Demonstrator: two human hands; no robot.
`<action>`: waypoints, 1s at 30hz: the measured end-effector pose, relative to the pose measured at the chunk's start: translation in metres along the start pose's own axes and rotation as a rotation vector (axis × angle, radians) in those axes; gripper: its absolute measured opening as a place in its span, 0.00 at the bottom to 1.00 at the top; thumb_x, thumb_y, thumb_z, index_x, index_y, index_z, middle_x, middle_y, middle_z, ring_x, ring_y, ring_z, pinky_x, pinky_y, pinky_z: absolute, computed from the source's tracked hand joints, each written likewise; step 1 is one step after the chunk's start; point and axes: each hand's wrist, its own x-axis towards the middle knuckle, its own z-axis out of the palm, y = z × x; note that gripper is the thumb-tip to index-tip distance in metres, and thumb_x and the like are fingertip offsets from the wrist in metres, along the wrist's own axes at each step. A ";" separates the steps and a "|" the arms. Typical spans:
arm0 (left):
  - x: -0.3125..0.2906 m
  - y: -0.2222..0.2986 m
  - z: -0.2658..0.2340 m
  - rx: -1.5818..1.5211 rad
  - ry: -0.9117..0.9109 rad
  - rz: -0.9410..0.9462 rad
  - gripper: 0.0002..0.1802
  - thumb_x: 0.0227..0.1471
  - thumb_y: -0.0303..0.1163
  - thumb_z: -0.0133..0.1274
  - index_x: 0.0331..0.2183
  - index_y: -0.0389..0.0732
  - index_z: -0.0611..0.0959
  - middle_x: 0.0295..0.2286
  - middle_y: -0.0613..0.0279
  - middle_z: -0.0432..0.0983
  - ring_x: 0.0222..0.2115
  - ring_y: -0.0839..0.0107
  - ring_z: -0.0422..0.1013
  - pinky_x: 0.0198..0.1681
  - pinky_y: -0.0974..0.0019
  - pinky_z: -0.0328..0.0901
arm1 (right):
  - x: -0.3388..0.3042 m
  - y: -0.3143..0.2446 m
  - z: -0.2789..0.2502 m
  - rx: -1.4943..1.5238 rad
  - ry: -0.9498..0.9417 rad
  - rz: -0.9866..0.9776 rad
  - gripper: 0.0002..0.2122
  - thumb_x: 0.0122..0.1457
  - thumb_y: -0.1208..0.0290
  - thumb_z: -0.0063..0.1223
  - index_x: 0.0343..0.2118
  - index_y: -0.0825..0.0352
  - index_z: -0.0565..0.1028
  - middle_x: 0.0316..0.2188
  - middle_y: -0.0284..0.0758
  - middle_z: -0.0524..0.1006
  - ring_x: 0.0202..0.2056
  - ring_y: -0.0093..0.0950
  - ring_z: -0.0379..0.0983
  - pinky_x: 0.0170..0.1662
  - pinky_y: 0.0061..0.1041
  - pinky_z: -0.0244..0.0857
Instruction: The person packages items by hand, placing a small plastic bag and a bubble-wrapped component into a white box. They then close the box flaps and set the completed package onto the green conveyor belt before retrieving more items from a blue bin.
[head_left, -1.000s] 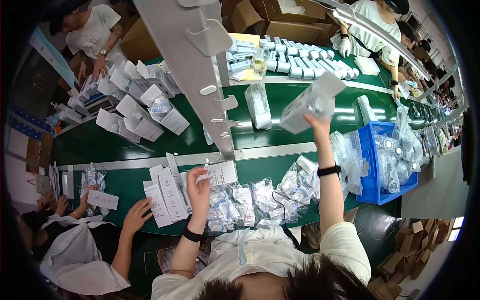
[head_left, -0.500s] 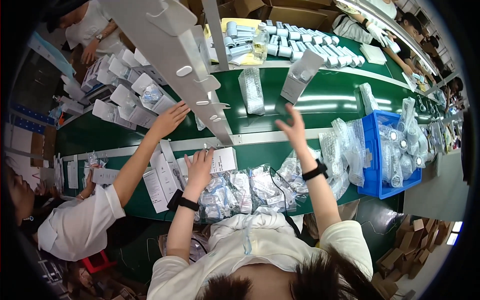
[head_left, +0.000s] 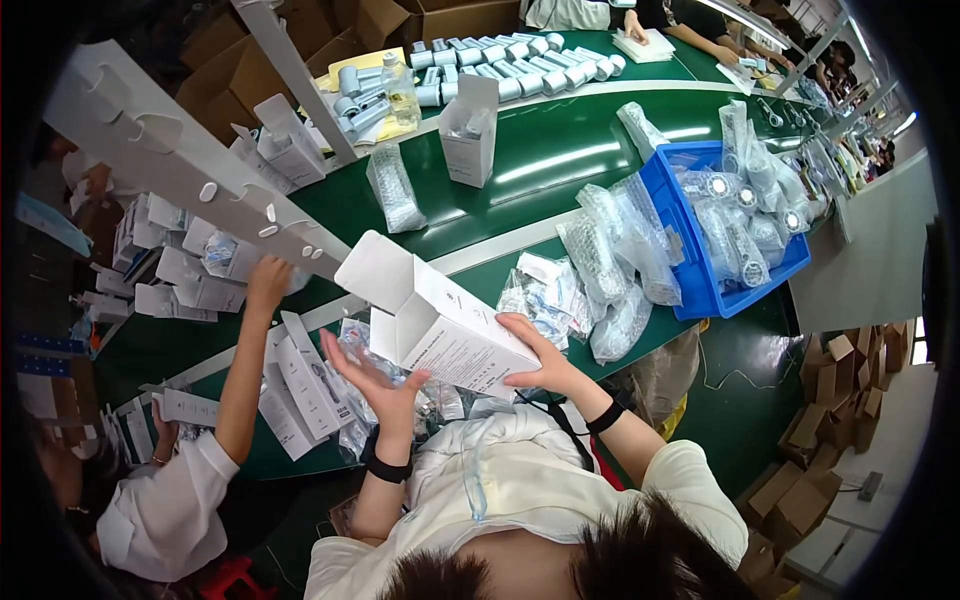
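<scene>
Your right hand grips the lower end of the white box, tilted open-end up-left over the green bench; your left hand turns palm up, fingers spread, thumb at the box's edge.

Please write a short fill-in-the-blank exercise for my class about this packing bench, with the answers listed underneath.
1. The hand clasping the closed end of the open white box is the person's ____ one.
2. The plastic bin filled with bubble-wrapped items is coloured ____.
3. Both of the person's wristbands are ____.
4. The upright box beside a bubble-wrapped packet stands on a surface coloured ____.

Missing words: right; blue; black; green.
</scene>
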 end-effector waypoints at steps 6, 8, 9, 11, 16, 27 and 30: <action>0.009 0.000 0.047 -0.710 -0.204 -0.441 0.53 0.31 0.28 0.61 0.55 0.48 0.46 0.52 0.53 0.48 0.52 0.59 0.51 0.53 0.59 0.49 | 0.004 0.012 -0.055 -0.475 -0.035 -0.259 0.35 0.40 0.60 0.60 0.52 0.66 0.59 0.51 0.43 0.58 0.52 0.37 0.54 0.53 0.29 0.49; 0.015 -0.011 0.053 -0.673 -0.267 -0.375 0.51 0.31 0.27 0.60 0.54 0.48 0.48 0.51 0.52 0.49 0.51 0.58 0.52 0.52 0.59 0.51 | 0.018 0.039 -0.099 -0.595 0.353 0.009 0.32 0.42 0.59 0.58 0.50 0.67 0.61 0.45 0.44 0.64 0.46 0.39 0.61 0.46 0.30 0.57; 0.019 -0.018 0.056 -0.453 -0.360 -0.267 0.50 0.31 0.27 0.60 0.53 0.47 0.49 0.51 0.52 0.49 0.51 0.57 0.53 0.50 0.59 0.53 | 0.025 0.051 -0.123 -0.884 0.473 0.214 0.30 0.43 0.61 0.57 0.49 0.67 0.62 0.41 0.46 0.65 0.42 0.40 0.64 0.42 0.31 0.60; 0.026 -0.029 0.066 -0.014 -0.531 -0.040 0.46 0.30 0.26 0.61 0.50 0.45 0.53 0.50 0.50 0.50 0.50 0.55 0.55 0.48 0.59 0.56 | 0.033 0.088 -0.164 -1.251 0.556 0.529 0.28 0.44 0.64 0.56 0.50 0.66 0.62 0.35 0.49 0.66 0.36 0.43 0.67 0.36 0.34 0.64; 0.012 -0.046 0.096 0.058 -0.573 -0.048 0.41 0.29 0.26 0.62 0.44 0.45 0.56 0.47 0.49 0.56 0.45 0.56 0.60 0.46 0.60 0.58 | 0.072 0.120 -0.163 -1.530 0.643 0.787 0.34 0.41 0.72 0.56 0.54 0.64 0.55 0.33 0.55 0.66 0.33 0.50 0.67 0.36 0.36 0.65; -0.001 -0.056 0.107 -0.126 -0.413 -0.165 0.38 0.29 0.27 0.64 0.36 0.43 0.53 0.48 0.42 0.56 0.45 0.49 0.62 0.44 0.59 0.61 | 0.047 -0.055 -0.128 -0.341 0.820 -0.166 0.40 0.38 0.83 0.55 0.56 0.62 0.48 0.46 0.39 0.60 0.44 0.32 0.63 0.47 0.29 0.58; 0.000 -0.051 0.112 -0.095 -0.378 -0.158 0.38 0.30 0.27 0.64 0.36 0.43 0.52 0.48 0.42 0.56 0.45 0.49 0.62 0.44 0.58 0.61 | 0.069 -0.079 -0.071 0.051 1.073 -0.356 0.32 0.42 0.80 0.56 0.52 0.64 0.54 0.44 0.34 0.60 0.45 0.27 0.60 0.47 0.26 0.57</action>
